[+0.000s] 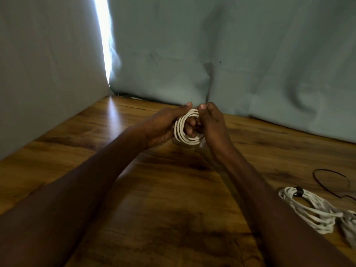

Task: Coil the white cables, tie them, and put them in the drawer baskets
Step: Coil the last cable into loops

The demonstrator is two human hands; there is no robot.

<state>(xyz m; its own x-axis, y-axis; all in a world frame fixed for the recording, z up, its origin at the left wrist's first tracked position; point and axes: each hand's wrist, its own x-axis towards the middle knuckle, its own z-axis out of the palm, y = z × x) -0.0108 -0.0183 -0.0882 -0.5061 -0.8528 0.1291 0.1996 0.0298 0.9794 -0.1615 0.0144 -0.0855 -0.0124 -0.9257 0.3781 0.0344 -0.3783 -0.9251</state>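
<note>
A tied bundle of white cable [310,211] is seen lying on the brown wooden tabletop [163,189] at near right. Farther off, a small round coil of white cable [183,130] is gripped above the tabletop by the left hand [163,124] and pinched at its top by the right hand [211,120], before pale green fabric [231,54].

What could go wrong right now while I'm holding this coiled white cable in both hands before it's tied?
1. The coiled cable shows no tie, and only the left hand and right hand keep its loops together; loosening either grip could let it spring open.
2. The loose black tie lies off to the right on the wooden floor, so reaching for it leaves one hand holding the coil.
3. That reach passes the tied bundle and might snag it.
</note>
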